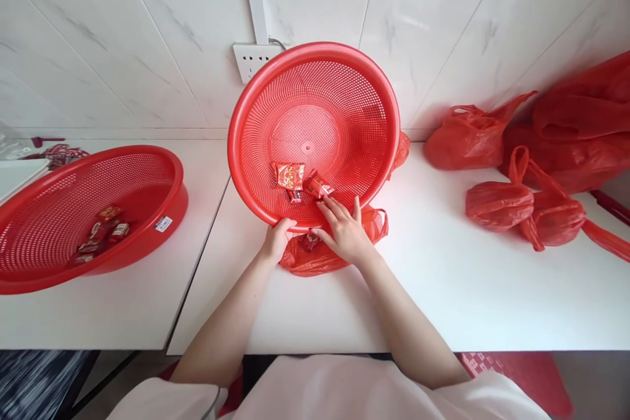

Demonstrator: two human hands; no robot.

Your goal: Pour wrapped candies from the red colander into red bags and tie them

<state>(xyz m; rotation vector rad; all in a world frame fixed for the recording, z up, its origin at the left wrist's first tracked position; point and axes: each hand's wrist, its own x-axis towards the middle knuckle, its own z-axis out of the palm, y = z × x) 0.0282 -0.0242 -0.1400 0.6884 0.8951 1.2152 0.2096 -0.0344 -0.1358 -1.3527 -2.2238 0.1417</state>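
A red perforated plastic basket is tilted towards me, its mouth facing me. My left hand grips its near rim. My right hand reaches over the same rim, fingers stretched out and apart, fingertips touching a small red packet. Beside that lie a larger red and gold packet and a smaller dark red one, low on the basket's inner wall. Under the rim, a red plastic bag rests on the table, with a wrapped piece showing at its opening.
Another red basket with several wrapped pieces leans at left. Tied red bags and fuller red bags stand at right. A wall socket sits behind the tilted basket. A seam divides the white tabletop left of me.
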